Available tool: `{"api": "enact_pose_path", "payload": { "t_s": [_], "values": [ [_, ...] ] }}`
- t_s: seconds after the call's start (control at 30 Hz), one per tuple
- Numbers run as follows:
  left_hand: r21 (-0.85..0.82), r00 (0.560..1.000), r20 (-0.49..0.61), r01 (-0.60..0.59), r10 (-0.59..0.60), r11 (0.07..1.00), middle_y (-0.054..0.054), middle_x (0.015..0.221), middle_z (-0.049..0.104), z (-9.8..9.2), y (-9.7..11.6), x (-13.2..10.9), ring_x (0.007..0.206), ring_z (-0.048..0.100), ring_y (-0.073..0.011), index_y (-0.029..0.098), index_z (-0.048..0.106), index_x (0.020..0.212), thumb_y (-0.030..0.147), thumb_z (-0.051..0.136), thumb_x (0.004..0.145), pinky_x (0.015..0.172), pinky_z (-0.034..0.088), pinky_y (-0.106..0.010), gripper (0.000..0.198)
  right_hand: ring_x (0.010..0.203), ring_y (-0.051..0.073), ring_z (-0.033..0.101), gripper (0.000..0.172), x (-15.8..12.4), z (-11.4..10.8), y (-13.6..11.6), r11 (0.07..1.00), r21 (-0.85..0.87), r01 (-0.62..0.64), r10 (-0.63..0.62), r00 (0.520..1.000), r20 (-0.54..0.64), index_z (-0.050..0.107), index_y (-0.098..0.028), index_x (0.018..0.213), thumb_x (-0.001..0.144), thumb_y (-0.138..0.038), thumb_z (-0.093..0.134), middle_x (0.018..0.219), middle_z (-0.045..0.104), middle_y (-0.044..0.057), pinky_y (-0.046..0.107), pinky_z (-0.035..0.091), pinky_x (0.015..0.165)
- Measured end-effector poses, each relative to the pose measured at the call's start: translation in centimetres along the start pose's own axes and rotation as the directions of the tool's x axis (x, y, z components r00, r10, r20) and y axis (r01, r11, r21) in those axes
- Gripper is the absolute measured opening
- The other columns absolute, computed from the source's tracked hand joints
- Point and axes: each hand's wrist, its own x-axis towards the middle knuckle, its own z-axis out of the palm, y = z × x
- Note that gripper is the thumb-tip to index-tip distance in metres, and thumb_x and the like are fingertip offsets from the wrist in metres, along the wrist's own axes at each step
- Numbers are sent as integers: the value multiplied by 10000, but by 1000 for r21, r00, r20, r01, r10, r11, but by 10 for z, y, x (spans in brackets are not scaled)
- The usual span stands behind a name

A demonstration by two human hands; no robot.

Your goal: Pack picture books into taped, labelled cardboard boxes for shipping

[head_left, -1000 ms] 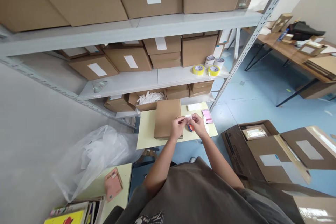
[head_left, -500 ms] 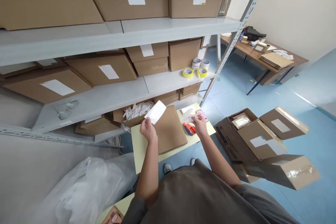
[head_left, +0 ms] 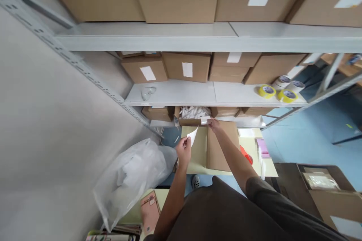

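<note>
My left hand (head_left: 184, 147) is closed on a white paper sheet (head_left: 193, 136), pinched by its lower end above the pale yellow table (head_left: 195, 165). My right hand (head_left: 215, 124) stretches forward with its fingers closed on a white slip (head_left: 205, 120). That slip lies against or just in front of the near flap of an open carton (head_left: 190, 122); whether it touches cannot be made out. Many small white pieces (head_left: 195, 112) fill the carton. Below my right forearm a closed cardboard box (head_left: 222, 150) rests on the table, partly covered by the arm.
A red tape dispenser (head_left: 246, 155) and a pink-purple item (head_left: 263, 148) lie on the table's right side. Grey shelving (head_left: 181, 94) holds cartons and yellow tape rolls (head_left: 267, 90). A clear plastic bag (head_left: 141, 169) stands left; an open carton (head_left: 322, 177) is at lower right.
The view has swung left. My right hand has gone from beside the tape dispenser across to the open carton, taking its white slip along. My left hand still holds its sheet, now tilted differently.
</note>
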Motion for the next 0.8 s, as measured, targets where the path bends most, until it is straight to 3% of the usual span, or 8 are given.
{"api": "enact_pose_path", "payload": {
  "t_s": [0.13,0.23,0.3,0.37,0.47,0.63,0.7,0.8],
  "values": [
    [77,995,-90,-28,35,997,-45,764,741,-32,-6,0,687,649,-185,208,796,860,621,687,951,673,525,-281,437,602,128,573,383,30,40,-11,998,-52,-25,23,999,-39,508,-252,711,625,-343,870,605,583,-80,268,486,609],
    [110,992,-104,-56,68,992,-53,792,757,-39,-5,5,690,652,-186,214,801,864,577,691,960,686,532,-288,391,635,132,576,315,27,45,-14,998,-70,1,-5,998,-61,558,-242,756,692,-370,839,640,614,-58,279,472,632],
    [116,991,-86,-89,99,989,-59,810,768,-33,-2,10,689,659,-187,220,804,861,559,690,962,686,539,-290,371,656,142,593,318,11,36,-12,998,-63,30,-34,998,-57,608,-232,782,665,-384,862,671,641,-45,283,484,647],
    [111,990,-52,-125,131,986,-65,836,779,-18,2,15,696,671,-185,225,805,858,550,690,958,681,543,-287,359,713,160,641,348,-15,17,-9,994,-51,93,-93,996,-11,665,-229,810,623,-413,894,753,701,-21,286,513,677],
    [88,982,54,-188,184,978,-79,887,786,18,12,20,755,700,-193,232,805,865,547,691,953,685,548,-286,346,855,193,705,349,-62,-22,-8,962,-65,267,-252,951,181,735,-230,828,713,-537,857,915,778,34,296,546,750],
    [88,894,301,-372,331,924,-110,951,779,94,33,3,941,724,-260,262,809,839,511,701,955,899,587,-401,295,861,225,751,500,-123,-85,-23,985,-88,146,-116,951,287,775,-207,799,815,-707,782,879,799,82,321,584,746],
    [91,847,381,-434,371,896,-128,1004,777,119,40,-12,998,717,-286,273,818,831,492,730,949,995,569,-456,263,828,215,744,504,-134,-104,-28,993,-18,120,-111,957,269,768,-202,792,784,-703,820,852,793,71,326,597,748],
    [71,778,485,-490,399,869,-154,1132,771,144,45,-37,1130,695,-340,284,840,876,511,872,842,1092,529,-507,232,744,181,709,435,-139,-132,-30,987,105,118,-130,985,112,741,-205,758,666,-586,930,781,764,32,313,598,741]
  ]
}}
